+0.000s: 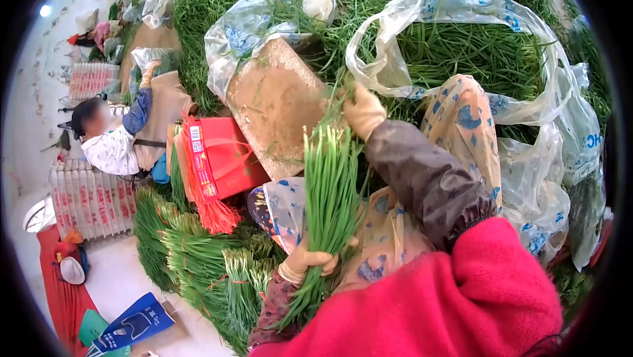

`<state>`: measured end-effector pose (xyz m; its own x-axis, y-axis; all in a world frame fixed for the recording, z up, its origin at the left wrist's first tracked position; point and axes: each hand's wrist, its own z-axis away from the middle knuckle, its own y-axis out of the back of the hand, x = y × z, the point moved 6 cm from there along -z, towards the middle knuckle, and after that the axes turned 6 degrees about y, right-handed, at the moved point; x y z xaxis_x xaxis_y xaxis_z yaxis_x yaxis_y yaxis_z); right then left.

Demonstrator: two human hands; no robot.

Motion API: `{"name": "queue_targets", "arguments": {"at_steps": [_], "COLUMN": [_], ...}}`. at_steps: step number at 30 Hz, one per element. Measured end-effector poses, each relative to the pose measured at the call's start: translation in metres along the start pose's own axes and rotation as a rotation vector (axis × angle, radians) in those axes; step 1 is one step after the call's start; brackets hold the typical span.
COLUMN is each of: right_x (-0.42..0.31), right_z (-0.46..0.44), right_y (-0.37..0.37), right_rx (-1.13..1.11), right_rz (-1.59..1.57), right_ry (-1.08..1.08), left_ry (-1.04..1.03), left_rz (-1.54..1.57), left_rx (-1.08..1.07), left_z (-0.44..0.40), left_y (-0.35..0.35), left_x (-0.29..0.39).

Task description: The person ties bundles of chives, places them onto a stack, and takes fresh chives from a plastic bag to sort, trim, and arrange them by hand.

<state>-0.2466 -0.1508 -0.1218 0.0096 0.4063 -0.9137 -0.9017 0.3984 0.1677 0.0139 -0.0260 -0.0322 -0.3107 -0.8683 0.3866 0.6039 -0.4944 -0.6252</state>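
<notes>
My gloved left hand (pixel 307 263) is wrapped round the lower, leafy part of a thick bunch of garlic chives (pixel 328 189). The bunch stands nearly upright over my lap, its pale cut ends at the top. Just above those ends my gloved right hand (pixel 364 112) is closed, with thin green strands (pixel 333 108) at its fingers, partly blurred. A worn, dirt-covered board (pixel 277 96) lies beyond the bunch. Clear plastic with blue prints covers my knees (pixel 461 116).
Loose greens lie in a large clear plastic bag (pixel 389 34) and heap up behind it. Tied bundles (pixel 198 251) are stacked at left, beside a red bag (pixel 227 152) with red ties (pixel 221 218). Another person (pixel 109 133) sits farther left, near wrapped stacks (pixel 92 199).
</notes>
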Motion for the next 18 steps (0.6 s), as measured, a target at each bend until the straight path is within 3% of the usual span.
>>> {"name": "queue_targets", "arguments": {"at_steps": [4, 6, 8, 10, 13, 14, 15, 17, 18], "right_x": [0.04, 0.028, 0.033, 0.042, -0.015, -0.042, -0.054, -0.076, -0.091], "right_z": [-0.05, -0.046, -0.054, -0.072, -0.024, -0.01, -0.001, 0.024, 0.04], "right_y": [0.021, 0.046, 0.06, 0.056, 0.05, 0.044, 0.031, 0.006, -0.005], "right_rx": [0.171, 0.226, 0.091, -0.175, -0.202, -0.336, -0.317, -0.547, -0.577], "right_rz": [0.209, 0.159, 0.108, 0.73, 1.072, 0.967, 0.77, 0.418, 0.416], "right_ry": [0.012, -0.055, -0.194, 0.031, 0.259, 0.172, 0.43, 0.546, 0.662], "left_ry": [-0.026, -0.036, -0.009, -0.028, -0.088, -0.099, -0.108, -0.115, -0.124], "left_rz": [0.071, 0.106, 0.225, 0.263, 0.249, 0.232, 0.214, 0.157, 0.097], "left_rx": [0.018, 0.016, -0.003, 0.013, 0.088, 0.124, 0.16, 0.199, 0.239], "left_z": [0.026, 0.037, 0.049, 0.054, 0.054, 0.053, 0.052, 0.047, 0.046], "left_y": [0.006, 0.009, 0.014, 0.014, 0.025, 0.028, 0.03, 0.023, 0.021], "left_x": [-0.019, -0.028, -0.041, -0.042, -0.046, -0.045, -0.043, -0.035, -0.031]}}
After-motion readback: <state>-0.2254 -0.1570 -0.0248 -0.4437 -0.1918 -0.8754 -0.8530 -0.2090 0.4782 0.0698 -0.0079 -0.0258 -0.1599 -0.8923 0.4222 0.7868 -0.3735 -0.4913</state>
